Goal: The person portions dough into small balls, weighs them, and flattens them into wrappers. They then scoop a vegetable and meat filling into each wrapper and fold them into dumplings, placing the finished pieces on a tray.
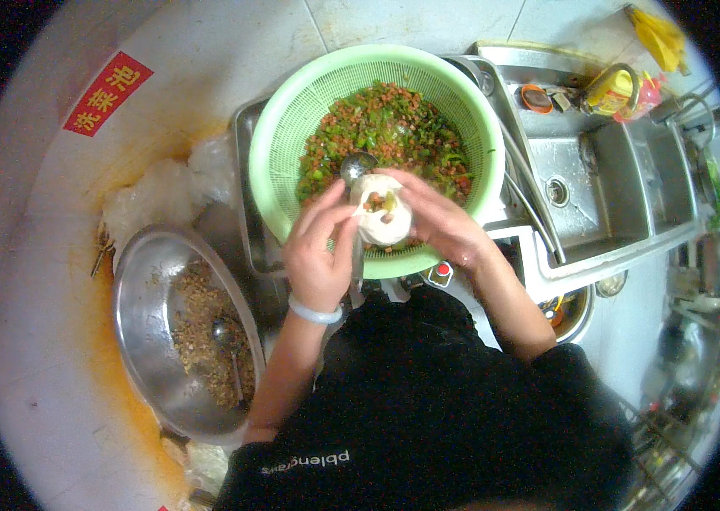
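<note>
Between both hands, over the near part of a green plastic colander (277, 211), is a white dough bun (389, 227) with an opening at its top. Bits of orange and green filling show inside that opening. My left hand (325, 246) has its fingertips on the bun's left edge. My right hand (443, 217), somewhat blurred, curls around its right side. A chopped mix of green vegetable and orange cubes (392, 121) fills the colander's bottom. Just beyond the bun a metal spoon's bowl (358, 166) rests on the mix; its handle is mostly hidden by my left hand.
On the left stands a steel basin (149, 306) with brown minced filling (206, 332) and a ladle (235, 364). A steel tray (248, 191) lies under the colander. To the right are a stainless double sink (590, 211), metal rods (536, 204) and an orange bowl (536, 99).
</note>
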`<move>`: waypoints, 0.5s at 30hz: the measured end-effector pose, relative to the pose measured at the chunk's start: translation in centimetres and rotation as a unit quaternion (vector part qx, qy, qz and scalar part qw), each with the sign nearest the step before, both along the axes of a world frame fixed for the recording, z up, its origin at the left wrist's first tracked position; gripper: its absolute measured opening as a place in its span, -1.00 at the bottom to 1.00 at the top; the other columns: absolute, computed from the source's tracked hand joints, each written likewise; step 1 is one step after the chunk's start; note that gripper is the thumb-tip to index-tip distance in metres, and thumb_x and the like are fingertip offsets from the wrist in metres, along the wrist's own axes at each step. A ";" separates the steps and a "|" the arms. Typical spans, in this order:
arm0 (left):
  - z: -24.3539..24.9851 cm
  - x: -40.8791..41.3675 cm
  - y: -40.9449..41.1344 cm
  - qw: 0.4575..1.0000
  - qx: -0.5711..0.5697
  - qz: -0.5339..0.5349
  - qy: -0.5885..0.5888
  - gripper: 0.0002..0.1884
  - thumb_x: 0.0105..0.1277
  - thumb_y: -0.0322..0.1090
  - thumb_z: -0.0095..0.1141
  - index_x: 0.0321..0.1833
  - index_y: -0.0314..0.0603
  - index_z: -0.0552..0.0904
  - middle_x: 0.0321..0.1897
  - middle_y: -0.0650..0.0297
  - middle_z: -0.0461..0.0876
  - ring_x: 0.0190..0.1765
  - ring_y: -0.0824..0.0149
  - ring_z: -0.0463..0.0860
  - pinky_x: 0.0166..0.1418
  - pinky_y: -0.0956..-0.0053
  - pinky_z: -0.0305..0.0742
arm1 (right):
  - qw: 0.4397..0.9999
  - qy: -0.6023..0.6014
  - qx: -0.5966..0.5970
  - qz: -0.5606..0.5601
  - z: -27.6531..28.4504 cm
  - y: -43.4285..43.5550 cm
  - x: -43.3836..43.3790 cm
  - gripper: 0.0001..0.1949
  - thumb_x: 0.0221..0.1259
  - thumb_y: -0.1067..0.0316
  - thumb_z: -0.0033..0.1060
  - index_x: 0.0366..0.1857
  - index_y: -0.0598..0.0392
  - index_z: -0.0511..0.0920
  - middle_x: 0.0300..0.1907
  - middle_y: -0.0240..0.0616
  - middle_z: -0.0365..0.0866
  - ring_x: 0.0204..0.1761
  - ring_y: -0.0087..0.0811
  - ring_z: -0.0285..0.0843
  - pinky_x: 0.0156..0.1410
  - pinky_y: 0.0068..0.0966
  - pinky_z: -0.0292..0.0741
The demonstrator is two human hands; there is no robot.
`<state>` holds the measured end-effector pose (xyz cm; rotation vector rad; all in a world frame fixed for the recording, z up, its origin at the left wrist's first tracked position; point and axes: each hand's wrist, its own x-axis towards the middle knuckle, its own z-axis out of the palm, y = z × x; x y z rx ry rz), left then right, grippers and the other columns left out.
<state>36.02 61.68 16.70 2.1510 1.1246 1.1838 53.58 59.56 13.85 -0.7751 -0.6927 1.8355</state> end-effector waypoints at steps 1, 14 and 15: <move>-0.2 0.1 0.0 1.000 0.013 -0.004 -0.004 -0.87 0.05 -0.57 0.16 -0.31 -0.32 0.59 -0.31 0.14 0.56 -0.28 0.24 0.61 -0.19 0.53 0.51 | 0.999 -0.044 0.023 0.007 0.0 0.1 -0.3 -0.52 0.32 0.08 -0.15 0.25 0.04 0.17 0.16 -0.26 0.30 0.18 -0.45 0.28 0.24 -0.43 0.29; -0.6 -0.4 -0.2 0.997 -0.051 -0.009 -0.062 -0.85 0.03 -0.58 0.21 -0.30 -0.33 0.62 -0.32 0.17 0.56 -0.24 0.40 0.60 -0.23 0.60 0.55 | 0.998 -0.054 0.036 0.001 0.1 -0.1 -0.1 -0.54 0.20 0.14 0.09 0.14 0.04 0.28 -0.04 -0.32 0.46 0.00 -0.49 0.42 0.12 -0.57 0.37; -0.2 -0.1 -0.5 0.996 -0.055 -0.019 -0.060 -0.85 0.03 -0.58 0.21 -0.30 -0.33 0.62 -0.31 0.17 0.56 -0.25 0.40 0.60 -0.23 0.60 0.55 | 0.997 -0.066 0.040 -0.004 0.3 -0.1 -0.6 -0.55 0.20 0.15 0.09 0.13 0.04 0.28 -0.05 -0.32 0.47 0.00 -0.49 0.42 0.12 -0.57 0.38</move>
